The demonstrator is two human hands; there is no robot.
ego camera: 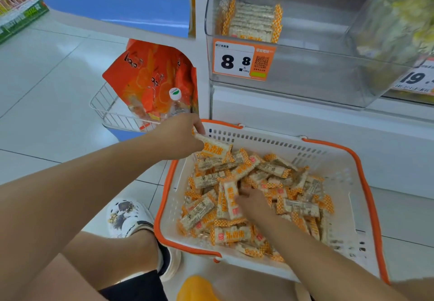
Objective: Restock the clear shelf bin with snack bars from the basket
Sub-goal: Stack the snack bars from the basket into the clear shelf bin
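Observation:
A white basket with an orange rim (366,174) sits on the floor, filled with several snack bars (277,168) in orange-checked wrappers. My left hand (180,136) is at the basket's far left corner, shut on a small stack of bars (215,149). My right hand (252,201) is down in the pile, fingers around one upright bar (231,198). Above, the clear shelf bin (305,49) holds a short row of the same bars (253,22) at its left side.
A price tag reading 8.8 (243,60) is stuck on the bin's front. To the left, a wire rack (110,109) holds orange snack bags and a bottle. Another clear bin (399,19) with yellow packs sits at right. My shoe (124,218) stands beside the basket.

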